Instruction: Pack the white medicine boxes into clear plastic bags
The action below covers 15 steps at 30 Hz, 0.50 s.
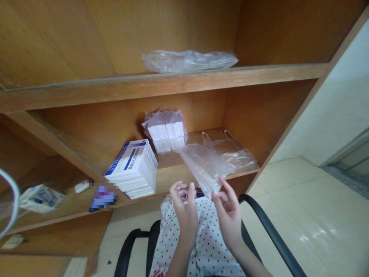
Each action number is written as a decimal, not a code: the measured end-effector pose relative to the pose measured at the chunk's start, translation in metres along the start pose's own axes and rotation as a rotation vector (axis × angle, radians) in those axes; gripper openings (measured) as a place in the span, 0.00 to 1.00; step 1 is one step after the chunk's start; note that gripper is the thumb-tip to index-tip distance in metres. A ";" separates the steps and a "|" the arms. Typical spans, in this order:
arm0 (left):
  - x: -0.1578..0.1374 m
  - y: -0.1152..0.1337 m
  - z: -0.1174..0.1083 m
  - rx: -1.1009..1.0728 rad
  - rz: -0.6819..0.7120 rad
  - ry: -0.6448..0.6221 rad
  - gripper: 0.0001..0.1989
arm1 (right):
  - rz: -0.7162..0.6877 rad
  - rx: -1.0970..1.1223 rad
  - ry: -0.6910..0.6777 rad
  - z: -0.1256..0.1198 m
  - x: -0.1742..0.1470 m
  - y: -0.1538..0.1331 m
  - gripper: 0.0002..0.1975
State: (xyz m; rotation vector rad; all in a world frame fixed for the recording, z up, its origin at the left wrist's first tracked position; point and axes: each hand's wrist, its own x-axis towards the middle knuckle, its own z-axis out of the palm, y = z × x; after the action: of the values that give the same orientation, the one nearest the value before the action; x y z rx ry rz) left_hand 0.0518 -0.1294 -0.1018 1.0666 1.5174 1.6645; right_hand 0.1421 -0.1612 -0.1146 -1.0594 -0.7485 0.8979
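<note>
A clear plastic bag (203, 165) hangs from my right hand (229, 215), whose thumb and fingers pinch its lower edge. The bag's wider end slants up to the left, over the front of the middle shelf. My left hand (186, 211) is just left of the bag, its thumb raised apart from loosely curled fingers, with nothing seen in it. Behind the bag, another clear plastic bag (239, 157) with loop handles lies flat on the shelf. White boxes wrapped in clear plastic (167, 132) stand at the back, beyond my left hand.
Stacked white and blue boxes (132, 169) stand left on the middle shelf (173, 173). A crumpled plastic bag (190, 60) lies on the upper shelf. The left compartment holds a small box (42, 198) and a white object (82, 186). Black chair armrests (269, 227) flank my lap.
</note>
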 end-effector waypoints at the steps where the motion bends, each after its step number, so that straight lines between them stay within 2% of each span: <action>1: -0.007 -0.005 -0.001 -0.034 -0.114 -0.077 0.21 | 0.046 0.018 -0.088 0.003 -0.009 0.003 0.29; 3: -0.013 -0.012 -0.004 -0.094 -0.296 -0.204 0.25 | 0.113 0.052 -0.198 0.004 -0.016 0.005 0.33; 5: -0.010 -0.016 -0.008 -0.140 -0.395 -0.279 0.26 | 0.143 0.056 -0.216 0.000 -0.013 0.005 0.34; 7: -0.002 -0.018 -0.010 -0.175 -0.403 -0.306 0.27 | 0.167 0.031 -0.158 -0.006 -0.003 0.006 0.32; 11: 0.018 -0.020 -0.014 -0.228 -0.327 -0.315 0.27 | 0.248 0.031 0.032 -0.024 0.029 0.009 0.32; 15: 0.028 -0.014 -0.020 -0.233 -0.303 -0.344 0.29 | 0.316 0.094 0.068 -0.035 0.059 0.009 0.33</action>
State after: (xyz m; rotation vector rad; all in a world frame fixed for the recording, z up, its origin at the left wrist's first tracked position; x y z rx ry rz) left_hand 0.0201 -0.1123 -0.1116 0.8923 1.1644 1.3308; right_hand 0.1967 -0.1204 -0.1285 -1.1365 -0.4838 1.1490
